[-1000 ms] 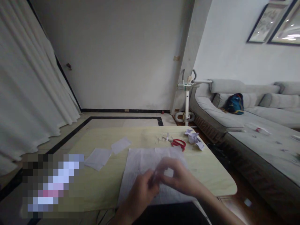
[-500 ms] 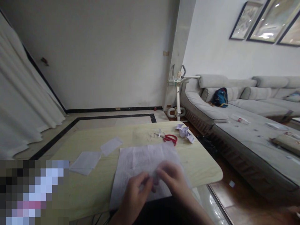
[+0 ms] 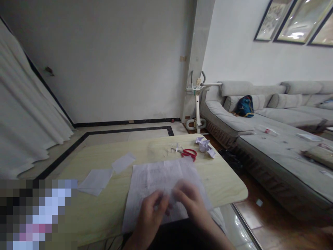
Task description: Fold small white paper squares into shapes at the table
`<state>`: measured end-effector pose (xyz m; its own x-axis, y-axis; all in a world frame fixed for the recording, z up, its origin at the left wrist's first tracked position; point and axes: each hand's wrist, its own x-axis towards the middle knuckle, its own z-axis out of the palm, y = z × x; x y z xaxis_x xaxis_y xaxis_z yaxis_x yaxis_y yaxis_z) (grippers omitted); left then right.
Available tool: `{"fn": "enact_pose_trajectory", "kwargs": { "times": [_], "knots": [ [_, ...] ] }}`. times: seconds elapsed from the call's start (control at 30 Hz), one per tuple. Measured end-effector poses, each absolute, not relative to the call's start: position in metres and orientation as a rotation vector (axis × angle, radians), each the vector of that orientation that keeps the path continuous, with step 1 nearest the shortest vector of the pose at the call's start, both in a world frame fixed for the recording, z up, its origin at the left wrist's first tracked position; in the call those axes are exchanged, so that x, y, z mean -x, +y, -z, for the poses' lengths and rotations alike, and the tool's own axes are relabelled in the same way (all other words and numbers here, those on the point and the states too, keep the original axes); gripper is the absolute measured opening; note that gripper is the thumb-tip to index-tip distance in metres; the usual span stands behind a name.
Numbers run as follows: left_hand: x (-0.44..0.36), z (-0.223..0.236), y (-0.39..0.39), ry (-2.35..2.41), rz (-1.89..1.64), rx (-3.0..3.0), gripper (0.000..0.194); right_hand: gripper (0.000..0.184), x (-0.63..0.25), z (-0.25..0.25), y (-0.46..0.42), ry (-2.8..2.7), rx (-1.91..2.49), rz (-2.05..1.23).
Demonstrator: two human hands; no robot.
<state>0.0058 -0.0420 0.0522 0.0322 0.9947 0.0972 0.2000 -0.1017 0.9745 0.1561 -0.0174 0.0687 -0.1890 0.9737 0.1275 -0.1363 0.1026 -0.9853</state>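
My left hand [image 3: 153, 208] and my right hand [image 3: 188, 198] are close together over a large printed sheet of paper [image 3: 145, 177]. Fingers of both are bent inward and pinch a small pale piece of paper [image 3: 169, 192] between them; it is blurred and mostly covered by the fingertips. Beyond the sheet's far edge lie scissors with red handles [image 3: 189, 153]. Several folded paper shapes [image 3: 204, 146] sit near the far right corner of the table. To the left rest two white paper pieces, a larger one [image 3: 95, 181] and a smaller one [image 3: 124, 162].
The pale wooden table [image 3: 226, 187] has rounded corners. Small paper scraps [image 3: 166, 152] lie by the scissors. A grey sofa [image 3: 262, 149] with a blue bag [image 3: 245, 106] stands to the right. Behind the table is white exercise equipment [image 3: 197, 104]; a curtain [image 3: 28, 104] hangs at left.
Both hands stay over the sheet in nearly the same pose, with slight finger movement around the small paper. The view has shifted a little; the things on the table lie as before.
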Motion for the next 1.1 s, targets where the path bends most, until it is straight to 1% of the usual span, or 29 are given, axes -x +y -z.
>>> {"fn": "enact_pose_trajectory", "kwargs": {
  "times": [0.07,0.3,0.53,0.7,0.83,1.1],
  "knots": [
    [-0.005,-0.054,-0.041,1.288,-1.168,-1.444,0.036,0.025,-0.156,-0.068,-0.018,-1.312,0.935,-1.313],
    [-0.005,-0.063,-0.04,1.256,-1.226,-1.385,0.036,0.03,-0.156,-0.064,-0.018,-1.326,0.973,-1.246],
    [-0.004,-0.065,-0.042,1.255,-1.205,-1.586,0.033,0.035,-0.152,-0.066,-0.02,-1.382,0.92,-1.356],
    [-0.004,-0.064,-0.04,1.259,-1.199,-1.51,0.034,0.033,-0.15,-0.065,-0.023,-1.358,0.927,-1.274],
    [-0.006,-0.066,-0.036,1.23,-1.195,-1.441,0.034,0.033,-0.15,-0.063,-0.023,-1.326,0.908,-1.301],
    [-0.004,-0.075,-0.038,1.199,-1.199,-1.424,0.032,0.042,-0.153,-0.061,-0.017,-1.435,1.039,-1.19]
  ]
}}
